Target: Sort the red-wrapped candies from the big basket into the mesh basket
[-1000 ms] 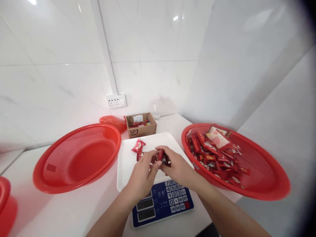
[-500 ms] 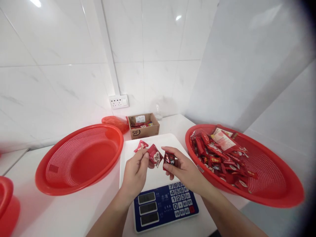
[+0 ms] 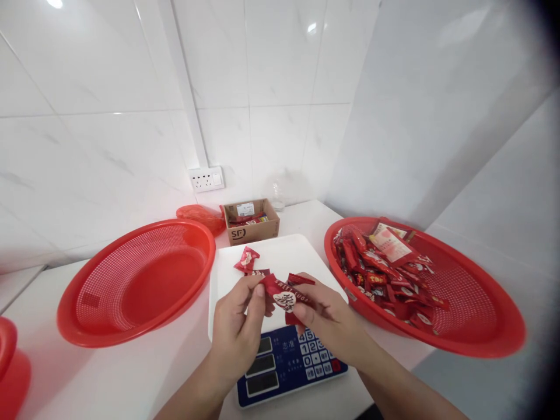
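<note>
1. Your left hand (image 3: 236, 318) is closed in a pinch on the left end of a red printed packet (image 3: 282, 296); your right hand (image 3: 335, 318) grasps its right end, thumb near the pale printed patch; the packet sits between both hands, above the scale's white pan (image 3: 280, 249).
2. Another red wrapper (image 3: 300, 279) shows behind, at the fingers of your right hand; how many pieces that hand holds is hard to tell, since the fingers cover them.
3. The held packet looks light, with a soft, slick film that probably creases easily; its contents may be firmer, though you can't see them; the end seals or side edges look like the best places to pinch, with light pressure in case what is inside is brittle.
4. On the pan, beyond your left hand, lies a pinkish-red packet (image 3: 247, 259); a darker packet (image 3: 261, 272) lies just beside it, partly hidden by your fingers.
5. The right basket (image 3: 494, 326) is red and perforated; it holds a heap of red packets (image 3: 378, 262), with a flatter, pale-fronted packet (image 3: 392, 245) on top.
6. The left basket (image 3: 72, 318) has perforated walls and a solid base; the cardboard box (image 3: 251, 234) behind the pan holds more red wrapped pieces (image 3: 249, 220); a red bag (image 3: 201, 216) lies beside it.
</note>
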`<state>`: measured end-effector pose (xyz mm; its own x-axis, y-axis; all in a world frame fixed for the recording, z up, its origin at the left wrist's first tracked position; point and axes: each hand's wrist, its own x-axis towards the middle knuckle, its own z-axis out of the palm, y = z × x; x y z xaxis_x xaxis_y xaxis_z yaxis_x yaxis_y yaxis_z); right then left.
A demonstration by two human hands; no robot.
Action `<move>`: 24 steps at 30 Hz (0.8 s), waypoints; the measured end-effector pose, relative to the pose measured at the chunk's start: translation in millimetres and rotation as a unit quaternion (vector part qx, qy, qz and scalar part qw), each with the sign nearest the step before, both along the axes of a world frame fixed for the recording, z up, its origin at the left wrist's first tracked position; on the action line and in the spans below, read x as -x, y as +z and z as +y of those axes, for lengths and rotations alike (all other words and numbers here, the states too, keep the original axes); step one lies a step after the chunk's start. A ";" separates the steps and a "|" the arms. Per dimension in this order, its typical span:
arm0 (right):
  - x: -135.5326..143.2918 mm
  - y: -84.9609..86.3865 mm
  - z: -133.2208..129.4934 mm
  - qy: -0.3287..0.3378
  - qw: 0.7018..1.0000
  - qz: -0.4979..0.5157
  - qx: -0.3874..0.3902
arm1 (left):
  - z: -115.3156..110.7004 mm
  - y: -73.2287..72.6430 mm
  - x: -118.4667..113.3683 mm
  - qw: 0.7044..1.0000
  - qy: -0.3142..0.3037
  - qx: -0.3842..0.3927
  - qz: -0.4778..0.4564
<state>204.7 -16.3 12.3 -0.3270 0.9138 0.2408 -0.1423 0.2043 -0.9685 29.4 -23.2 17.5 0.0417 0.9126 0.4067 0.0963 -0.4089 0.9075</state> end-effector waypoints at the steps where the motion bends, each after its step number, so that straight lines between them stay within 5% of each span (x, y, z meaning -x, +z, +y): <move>1: 0.5 0.8 -0.3 -0.007 1.000 0.002 0.006 | 0.4 0.8 -0.3 1.000 -0.012 -0.003 0.002; 11: 8.3 -12.4 -1.8 0.054 0.983 0.083 0.151 | 10.6 1.5 6.7 0.968 -0.240 0.061 -0.050; 24: 17.7 -13.9 -6.4 0.079 0.964 0.144 0.207 | 11.0 0.2 3.8 0.974 -0.200 0.015 -0.106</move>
<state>186.9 -22.6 -1.6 -0.4449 0.8950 -0.0330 -0.4145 -0.2384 -0.8783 25.6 -12.2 17.7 0.3137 0.8524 0.4184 -0.2551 -0.3488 0.9018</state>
